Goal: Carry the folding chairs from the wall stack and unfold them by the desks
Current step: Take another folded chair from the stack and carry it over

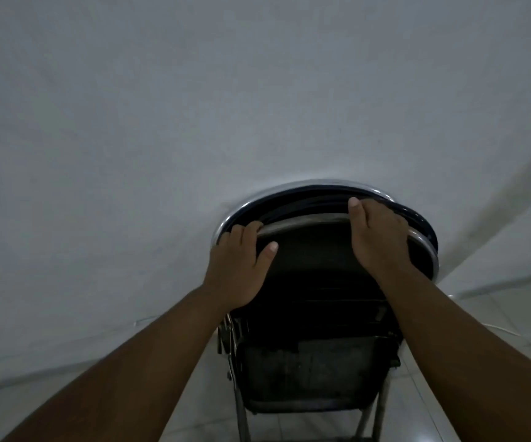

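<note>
A single wide-angle head view looks forward and down, close above the folded chairs [318, 266] at lower centre; the wall [194, 106], seemingly very near, fills the dim upper frame.

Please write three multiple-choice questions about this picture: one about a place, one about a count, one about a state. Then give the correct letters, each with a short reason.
1. Where does the chair stack lean?
A) on the white wall
B) on a desk
C) on a door

2. How many hands grip the front chair?
A) none
B) one
C) two

3. The front chair is:
A) unfolded for sitting
B) folded, standing upright
C) lying flat on the floor

Answers:
1 A, the rearmost frame meets the wall.
2 C, the left hand and the right hand both curl over its top rail.
3 B, its seat is tipped up under the backrest.
</note>
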